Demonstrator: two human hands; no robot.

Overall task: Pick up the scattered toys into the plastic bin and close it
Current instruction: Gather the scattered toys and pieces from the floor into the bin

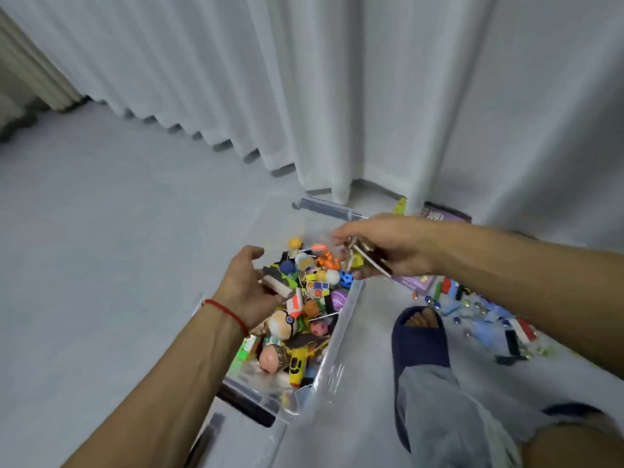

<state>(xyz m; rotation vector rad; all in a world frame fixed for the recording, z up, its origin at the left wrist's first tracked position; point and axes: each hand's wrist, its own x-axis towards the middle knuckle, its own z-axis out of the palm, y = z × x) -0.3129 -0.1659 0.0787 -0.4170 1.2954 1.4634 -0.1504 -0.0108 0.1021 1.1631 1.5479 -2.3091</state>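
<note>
while the clear plastic bin [341, 327] sits open on the grey floor [101, 265], heaped with toys, the left hand [244, 288] curls its fingers around a wooden block [277, 288] over the pile. the right hand [388, 246] pinches a bundle of flat wooden pieces [366, 258] above the bin's far end. more scattered toys [486, 315] lie on the floor to the right, beyond a foot in a navy slipper [418, 346].
</note>
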